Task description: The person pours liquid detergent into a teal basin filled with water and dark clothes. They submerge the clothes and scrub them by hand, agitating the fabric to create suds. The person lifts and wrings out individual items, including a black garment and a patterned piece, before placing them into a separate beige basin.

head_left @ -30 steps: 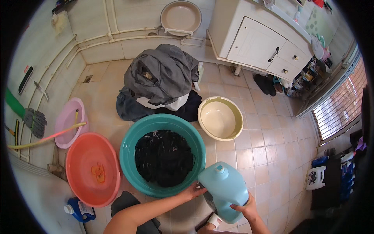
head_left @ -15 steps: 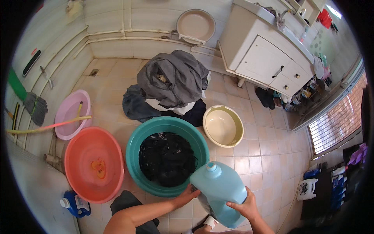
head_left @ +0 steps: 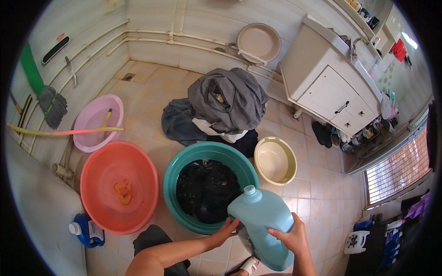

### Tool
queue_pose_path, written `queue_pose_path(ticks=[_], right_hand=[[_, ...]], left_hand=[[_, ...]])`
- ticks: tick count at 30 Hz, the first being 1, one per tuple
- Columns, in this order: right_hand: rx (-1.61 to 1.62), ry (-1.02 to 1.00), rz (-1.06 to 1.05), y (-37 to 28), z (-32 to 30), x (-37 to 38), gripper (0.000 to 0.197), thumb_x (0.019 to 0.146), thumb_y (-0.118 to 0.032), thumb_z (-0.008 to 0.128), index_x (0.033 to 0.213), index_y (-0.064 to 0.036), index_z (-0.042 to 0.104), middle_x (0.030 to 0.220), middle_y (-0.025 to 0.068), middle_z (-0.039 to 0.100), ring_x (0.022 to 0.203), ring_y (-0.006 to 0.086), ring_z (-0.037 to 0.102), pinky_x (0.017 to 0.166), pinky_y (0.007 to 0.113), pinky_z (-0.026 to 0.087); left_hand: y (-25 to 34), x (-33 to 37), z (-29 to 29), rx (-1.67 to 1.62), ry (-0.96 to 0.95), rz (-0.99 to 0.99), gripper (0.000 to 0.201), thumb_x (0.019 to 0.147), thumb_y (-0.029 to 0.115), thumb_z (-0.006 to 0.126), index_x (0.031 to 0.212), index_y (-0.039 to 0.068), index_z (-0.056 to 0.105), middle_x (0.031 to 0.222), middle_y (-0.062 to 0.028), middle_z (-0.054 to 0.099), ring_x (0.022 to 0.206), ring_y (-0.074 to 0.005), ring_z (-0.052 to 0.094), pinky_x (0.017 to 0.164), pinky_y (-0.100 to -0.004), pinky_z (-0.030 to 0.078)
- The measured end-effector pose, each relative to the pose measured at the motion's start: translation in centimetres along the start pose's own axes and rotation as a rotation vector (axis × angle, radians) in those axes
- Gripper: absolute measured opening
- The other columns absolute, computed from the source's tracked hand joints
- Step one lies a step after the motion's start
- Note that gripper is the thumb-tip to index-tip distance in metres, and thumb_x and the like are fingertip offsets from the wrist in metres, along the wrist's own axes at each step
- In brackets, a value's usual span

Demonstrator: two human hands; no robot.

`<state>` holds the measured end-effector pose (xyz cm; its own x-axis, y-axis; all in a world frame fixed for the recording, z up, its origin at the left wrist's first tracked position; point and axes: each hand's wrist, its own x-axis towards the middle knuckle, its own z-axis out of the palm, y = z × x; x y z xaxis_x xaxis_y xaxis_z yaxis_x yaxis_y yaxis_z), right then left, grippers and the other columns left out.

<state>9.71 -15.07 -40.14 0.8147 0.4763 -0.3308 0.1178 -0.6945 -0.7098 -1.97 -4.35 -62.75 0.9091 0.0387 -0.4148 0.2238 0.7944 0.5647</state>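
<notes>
A large light-blue jug [head_left: 264,221] leans over the right front rim of a teal basin [head_left: 170,202], its neck pointing up and away from me. The neck looks uncapped. My left hand [head_left: 224,233] presses against the jug's left side, its fingers partly hidden behind it. On the right side, my right hand [head_left: 293,237] wraps around the jug, with the thumb across its face. Dark wet clothes [head_left: 207,191] lie in the teal basin.
Left of the teal basin are an orange basin [head_left: 99,184], a pink basin [head_left: 79,124] and a blue bottle [head_left: 86,230]. Behind it lies a pile of grey clothes [head_left: 228,99]. A cream basin [head_left: 275,161] sits to the right, with a white cabinet [head_left: 317,83] beyond.
My view has turned, so the basins and clothes appear shifted, mostly to the right. Both hands keep their hold on the jug, which stays tilted near the basin rim.
</notes>
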Motion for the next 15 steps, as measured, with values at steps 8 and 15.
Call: queue_pose_path(ticks=[8,15], right_hand=[[-0.071,-0.034,0.027,-1.3,1.2,0.8,0.072,0.056,-0.037,0.083,0.100,0.0108,0.053,0.083,0.0221,0.064,0.076,0.0273,0.064,0.068,0.035,0.051],[-0.128,-0.074,0.055,-1.2,2.0,1.4,0.073,0.058,-0.039,0.082,0.101,0.0119,0.052,0.082,0.0229,0.063,0.073,0.0271,0.064,0.065,0.034,0.052]], left_hand=[[0.0,-0.5,-0.7,-0.041,-0.018,-0.070,0.081,0.083,0.067,0.037,0.138,0.016,0.007,0.144,-0.0076,0.015,0.133,-0.0255,0.017,0.105,-0.0469,0.023],[-0.1,-1.1,-0.8,-0.079,0.020,-0.153,0.090,0.081,0.069,0.037,0.141,0.012,0.002,0.146,-0.0065,0.013,0.134,-0.0234,0.016,0.104,-0.0473,0.022]])
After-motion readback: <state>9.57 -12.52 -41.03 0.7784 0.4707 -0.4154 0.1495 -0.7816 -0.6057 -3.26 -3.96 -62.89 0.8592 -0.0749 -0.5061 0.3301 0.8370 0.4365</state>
